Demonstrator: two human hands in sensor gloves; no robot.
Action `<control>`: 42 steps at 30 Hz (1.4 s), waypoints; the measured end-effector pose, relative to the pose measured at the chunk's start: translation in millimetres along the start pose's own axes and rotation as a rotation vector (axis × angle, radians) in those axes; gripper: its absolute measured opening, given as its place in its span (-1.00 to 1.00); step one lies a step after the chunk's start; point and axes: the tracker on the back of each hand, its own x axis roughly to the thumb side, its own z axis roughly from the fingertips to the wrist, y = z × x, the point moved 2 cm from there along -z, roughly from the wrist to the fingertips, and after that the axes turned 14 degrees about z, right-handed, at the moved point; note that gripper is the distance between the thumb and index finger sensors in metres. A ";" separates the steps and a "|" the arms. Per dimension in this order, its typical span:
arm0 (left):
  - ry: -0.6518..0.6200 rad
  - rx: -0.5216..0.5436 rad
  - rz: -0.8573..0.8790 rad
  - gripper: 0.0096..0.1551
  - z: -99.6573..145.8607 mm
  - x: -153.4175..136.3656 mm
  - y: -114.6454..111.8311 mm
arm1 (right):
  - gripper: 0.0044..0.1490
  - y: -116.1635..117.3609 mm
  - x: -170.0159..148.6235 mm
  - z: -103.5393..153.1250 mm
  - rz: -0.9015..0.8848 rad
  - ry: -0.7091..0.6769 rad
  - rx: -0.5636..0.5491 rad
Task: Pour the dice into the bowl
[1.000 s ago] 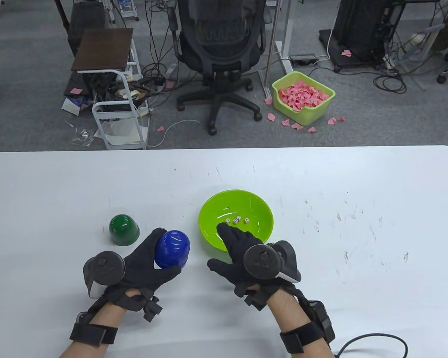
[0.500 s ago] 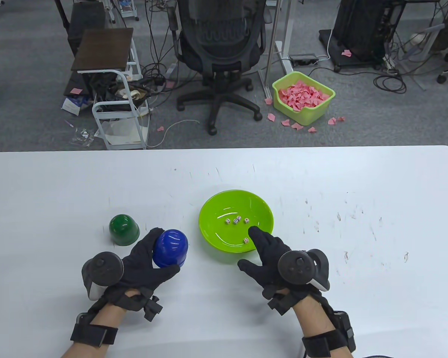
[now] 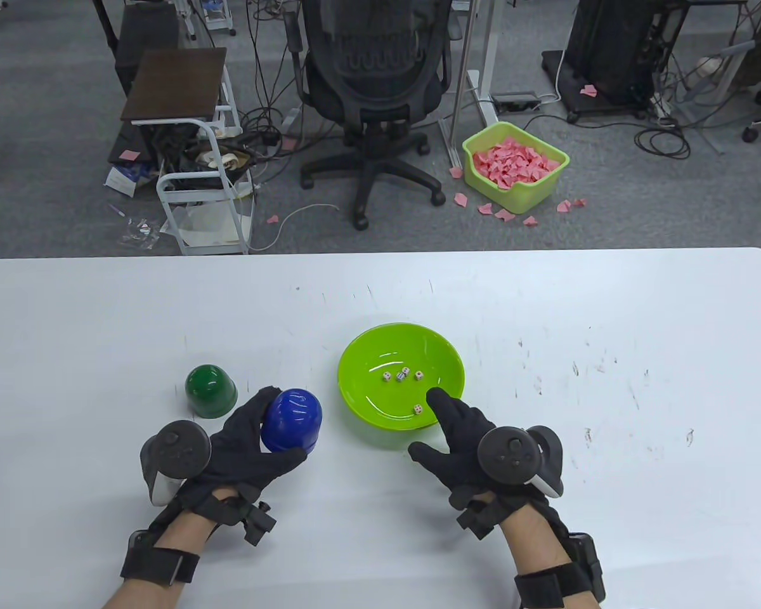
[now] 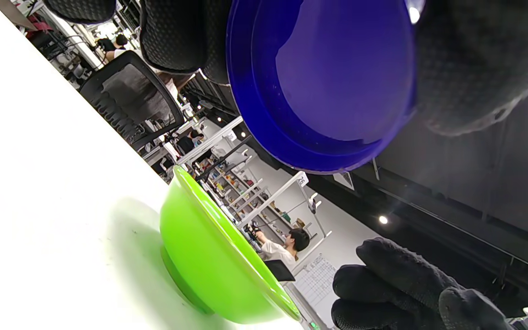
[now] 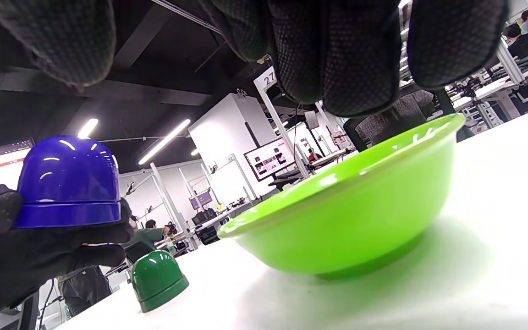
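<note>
Five dice (image 3: 403, 375) lie in the bowl (image 3: 355, 387) just beyond the right hand (image 3: 463, 438), its fingers spread, empty. The left hand (image 3: 247, 444) grips the blue cup (image 3: 292, 420), apparently empty; it should set it down gently.

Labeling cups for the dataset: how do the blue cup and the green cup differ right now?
The blue cup is gripped by the left hand and lifted off the table; the green cup stands untouched on it. The left wrist view shows the blue cup's inside empty; the green cup's inside is hidden. Both are dome-shaped, mouth down.
</note>
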 end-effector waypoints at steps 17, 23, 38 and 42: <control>0.204 -0.153 -0.176 0.28 29.1 -28.9 16.1 | 0.13 -4.7 -0.7 1.8 0.010 0.009 0.006; 0.293 -0.252 -0.224 0.26 32.8 -42.3 7.5 | 0.12 -5.1 -1.3 1.9 0.012 0.010 0.006; 0.336 -0.362 -0.310 0.29 36.3 -48.5 -3.0 | 0.12 -3.2 -1.2 1.6 0.023 0.012 0.034; 0.368 -0.384 -0.350 0.31 36.6 -47.8 -0.2 | 0.12 -2.8 -1.0 1.5 0.024 0.012 0.041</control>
